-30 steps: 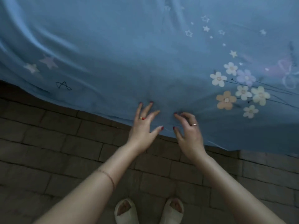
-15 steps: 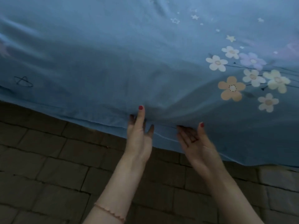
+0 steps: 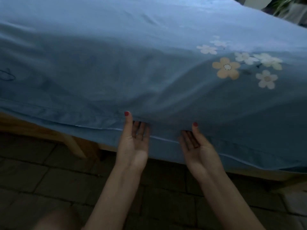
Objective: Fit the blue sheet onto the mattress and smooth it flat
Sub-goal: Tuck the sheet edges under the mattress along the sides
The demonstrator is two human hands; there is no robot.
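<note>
The blue sheet (image 3: 149, 55) is draped over the bed, its hem hanging just past each grip. It is judged light, limp and crease-prone, best taken at the hem. The left hand (image 3: 134, 143) and right hand (image 3: 197, 146) are clamped on the hem, thumbs on top, fingers hidden beneath. The mattress is fully covered.

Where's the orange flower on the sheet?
Head view, right side: the orange flower on the blue sheet, above the right hand.

The sheet (image 3: 132, 63) is soft matt cloth, lightly creased. The bed frame (image 3: 76, 143) looks like smooth wood. The floor (image 3: 41, 180) is rough, dull brick.
</note>
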